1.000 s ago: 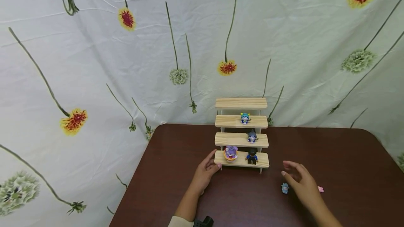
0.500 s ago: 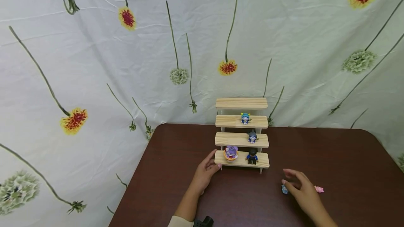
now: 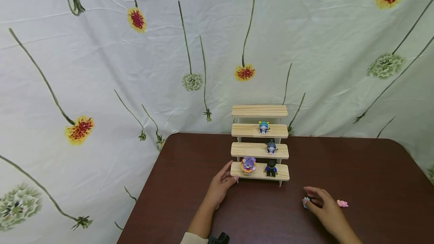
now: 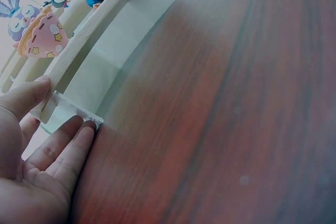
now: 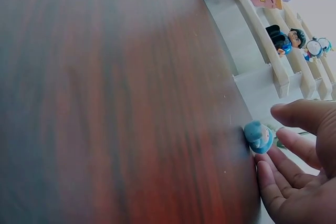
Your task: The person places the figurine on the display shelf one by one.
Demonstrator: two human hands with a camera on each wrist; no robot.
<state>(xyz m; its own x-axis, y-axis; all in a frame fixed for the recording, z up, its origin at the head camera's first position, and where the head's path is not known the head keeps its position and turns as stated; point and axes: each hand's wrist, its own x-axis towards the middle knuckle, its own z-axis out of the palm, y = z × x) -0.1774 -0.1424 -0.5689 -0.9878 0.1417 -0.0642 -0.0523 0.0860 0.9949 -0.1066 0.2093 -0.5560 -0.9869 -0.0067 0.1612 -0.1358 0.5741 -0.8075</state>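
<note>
My left hand (image 3: 217, 189) grips the left end of the lowest step of a wooden stepped display stand (image 3: 259, 111); in the left wrist view its thumb lies on the board's front and its fingertips meet the white side support (image 4: 79, 109). To the right of the stand, my right hand (image 3: 325, 206) is low over the table beside a small blue figurine (image 5: 257, 136). The right wrist view has its thumb apart from the figurine and the fingers loosely bent close around it. A pink figurine (image 3: 343, 203) lies just right of that hand.
On the lowest step are a purple rabbit-eared figurine (image 3: 248, 164) and a dark-haired toy figure (image 3: 271, 168). Two small blue-and-white figurines, a lower one (image 3: 271, 147) and an upper one (image 3: 263, 127), occupy higher steps. Behind the brown table (image 3: 373, 168) hangs a flowered cloth (image 3: 217, 48).
My right hand has come down and slightly nearer to me, toward the blue figurine, uncovering more of the pink one. The left hand has kept its hold on the stand.
</note>
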